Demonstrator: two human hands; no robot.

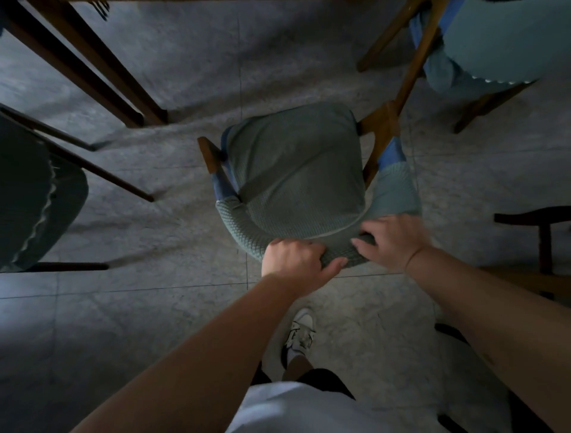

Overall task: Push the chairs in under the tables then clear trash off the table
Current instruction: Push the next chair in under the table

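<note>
table (pixel 89 2): cut off at top | left chair (pixel 27 197): cropped (dark, blurred)

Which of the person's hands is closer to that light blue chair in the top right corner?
The right hand. It grips the backrest of the green chair on the side below the light blue chair; the left hand grips the backrest farther left, so farther away.

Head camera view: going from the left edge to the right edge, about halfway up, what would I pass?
Dark chair → green padded chair held by its back in both hands, left hand then right hand → dark wooden chair frame at the right edge.
</note>
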